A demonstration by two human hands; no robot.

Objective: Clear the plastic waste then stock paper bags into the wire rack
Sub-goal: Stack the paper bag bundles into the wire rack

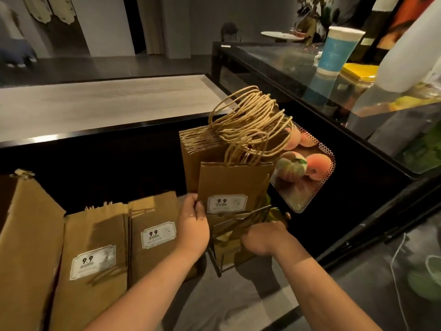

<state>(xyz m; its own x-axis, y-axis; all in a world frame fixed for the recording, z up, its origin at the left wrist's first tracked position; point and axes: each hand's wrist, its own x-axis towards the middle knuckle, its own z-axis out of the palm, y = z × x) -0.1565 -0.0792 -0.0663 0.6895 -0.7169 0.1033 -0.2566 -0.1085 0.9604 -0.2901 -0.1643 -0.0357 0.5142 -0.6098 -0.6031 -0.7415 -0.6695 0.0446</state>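
Note:
A thick stack of brown paper bags (229,180) with twine handles stands upright in a black wire rack (216,254) on the floor, a "9.9" label on its front. My left hand (192,226) grips the stack's lower left edge. My right hand (263,236) holds the rack's top wire at the stack's lower right. More labelled paper bags (152,235) lie in an open cardboard box (26,230) to the left. No plastic waste shows.
A dark counter with a pale top (100,103) runs behind the bags. On the right stands a glass display case (310,75) with a blue cup (338,48) on it. A peach poster (307,170) is on the case's dark side. A white cable (396,259) hangs lower right.

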